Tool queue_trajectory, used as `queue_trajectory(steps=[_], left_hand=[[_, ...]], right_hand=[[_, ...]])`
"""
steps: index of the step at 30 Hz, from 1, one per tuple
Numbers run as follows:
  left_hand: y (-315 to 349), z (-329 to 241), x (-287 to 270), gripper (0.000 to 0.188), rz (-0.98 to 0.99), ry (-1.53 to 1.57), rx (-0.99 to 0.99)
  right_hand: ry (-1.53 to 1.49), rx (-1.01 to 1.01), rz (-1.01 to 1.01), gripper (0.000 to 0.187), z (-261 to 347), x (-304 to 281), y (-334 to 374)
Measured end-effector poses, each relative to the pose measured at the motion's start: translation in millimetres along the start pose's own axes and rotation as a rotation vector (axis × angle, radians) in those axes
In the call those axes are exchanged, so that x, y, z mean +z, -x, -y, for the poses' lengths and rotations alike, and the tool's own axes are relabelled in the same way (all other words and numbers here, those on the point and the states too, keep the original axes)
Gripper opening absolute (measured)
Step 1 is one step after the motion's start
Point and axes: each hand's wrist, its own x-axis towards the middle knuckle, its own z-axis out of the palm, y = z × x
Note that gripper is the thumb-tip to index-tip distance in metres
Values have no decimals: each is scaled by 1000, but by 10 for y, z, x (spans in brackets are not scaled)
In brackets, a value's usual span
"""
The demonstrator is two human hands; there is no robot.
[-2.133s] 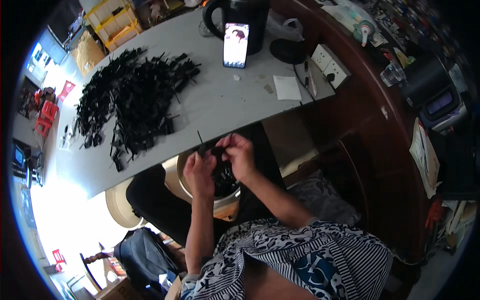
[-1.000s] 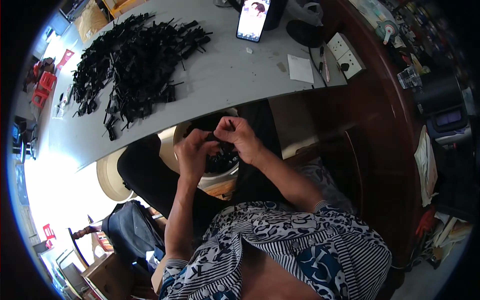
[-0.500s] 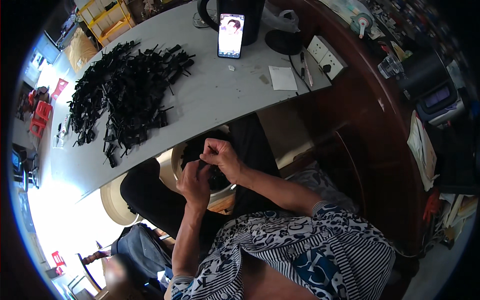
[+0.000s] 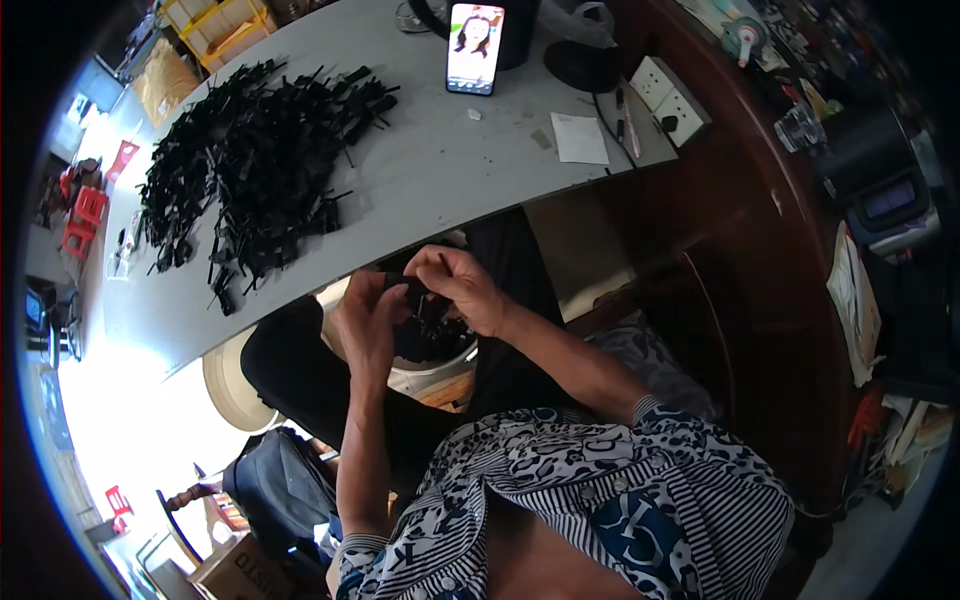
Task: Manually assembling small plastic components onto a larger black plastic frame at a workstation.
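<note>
We had a small black plastic part (image 4: 405, 285) pinched between our two hands, right over our lap, just below the near edge of the grey table (image 4: 470, 160). Our left hand (image 4: 368, 318) was closed on one end and our right hand (image 4: 458, 285) gripped the other, fingers curled tight. The part looked light and stiff, thin enough that it might snap if bent hard, so we judged the ends were the place to hold it, fingertips only. Its exact shape we could not make out; it was mostly hidden by our fingers. Directly under our hands sat a pale round bowl (image 4: 440, 365) with more black pieces inside it. Up on the table lay a big heap of black plastic parts (image 4: 255, 150), well apart from our hands. Farther off stood a propped phone (image 4: 475, 47), a slip of white paper (image 4: 579, 138) and a white power strip (image 4: 670, 100).
</note>
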Motion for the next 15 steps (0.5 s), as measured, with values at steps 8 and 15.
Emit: queue_trajectory(steps=[8,15], left_hand=[[-9,-24,-112,18,316,485,-123],[24,196,-57,16,286,641,-106]], right_hand=[[-150,376,-43,10,-16,-117,29],[-248,408,2,8,-128,-86,115]])
